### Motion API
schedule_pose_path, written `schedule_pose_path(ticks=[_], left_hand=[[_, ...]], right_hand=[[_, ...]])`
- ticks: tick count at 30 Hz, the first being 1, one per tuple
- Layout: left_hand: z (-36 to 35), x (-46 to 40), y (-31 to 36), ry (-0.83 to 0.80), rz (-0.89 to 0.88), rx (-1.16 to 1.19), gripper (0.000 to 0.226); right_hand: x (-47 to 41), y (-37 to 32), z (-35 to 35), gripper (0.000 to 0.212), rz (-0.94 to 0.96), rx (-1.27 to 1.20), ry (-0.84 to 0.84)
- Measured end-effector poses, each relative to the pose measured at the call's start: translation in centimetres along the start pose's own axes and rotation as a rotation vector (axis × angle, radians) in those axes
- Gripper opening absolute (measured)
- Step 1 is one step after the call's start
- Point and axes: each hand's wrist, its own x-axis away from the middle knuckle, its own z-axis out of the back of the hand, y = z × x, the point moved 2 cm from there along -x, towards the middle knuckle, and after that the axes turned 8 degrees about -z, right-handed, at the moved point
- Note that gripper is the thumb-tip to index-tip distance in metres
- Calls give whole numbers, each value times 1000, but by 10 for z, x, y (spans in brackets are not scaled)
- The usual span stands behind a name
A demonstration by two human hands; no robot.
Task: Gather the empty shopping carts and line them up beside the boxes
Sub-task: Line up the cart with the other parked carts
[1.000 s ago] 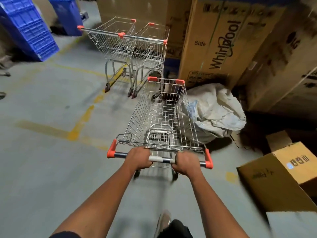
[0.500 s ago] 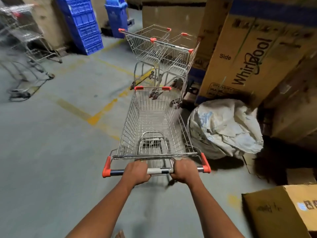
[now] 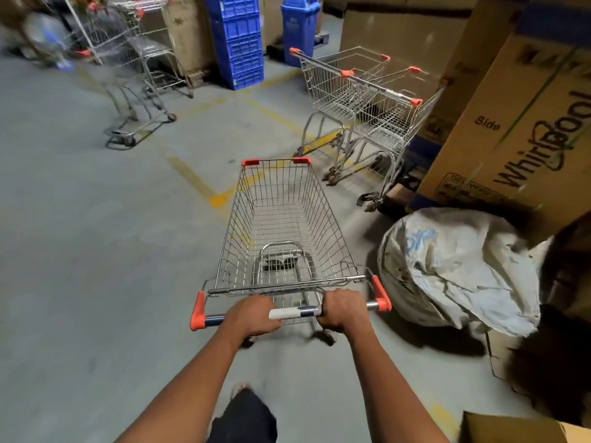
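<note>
Steel cart (image 3: 281, 225) stands mid-floor, near two parked carts (image 3: 361, 100) beside the boxes (image 3: 511, 129); left hand (image 3: 252, 314) and right hand (image 3: 343, 310) clench its handle (image 3: 294, 313); a wide swing risks striking the sack (image 3: 457, 270).

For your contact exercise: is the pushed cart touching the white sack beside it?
Apart. The head view shows a strip of bare floor between the pushed cart and the white sack.

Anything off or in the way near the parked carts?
A crumpled white sack slumps on the floor beside the Whirlpool box, right of the held cart and near the two parked carts. Nothing looks spilled or damaged.
</note>
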Motion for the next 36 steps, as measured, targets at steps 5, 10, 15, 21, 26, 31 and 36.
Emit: schedule_pose_path(ticks=[5,10,15,21,26,31,36], left_hand=[[25,-16,-25,83,40,-18,17],[51,-42,-67,116,90,-37,28],[79,-65,-110,166,144,-54,30],[118,-93,-163,174,221,-112,31],[150,-116,-202,150,277,-136,33],[184,-153,-237,127,295,-153,32],[228,-202,-283,159,260,-128,32]], right_hand=[[-40,-16,22,18,33,-34,-24],[-95,-40,42,21,78,-25,-14],[-154,-67,66,20,112,-19,-45],[-223,-106,97,15,126,-41,-79],[-272,-134,115,13,118,-48,-57],[-333,-146,135,17,135,-6,-39],[-414,-160,161,22,136,40,-26]])
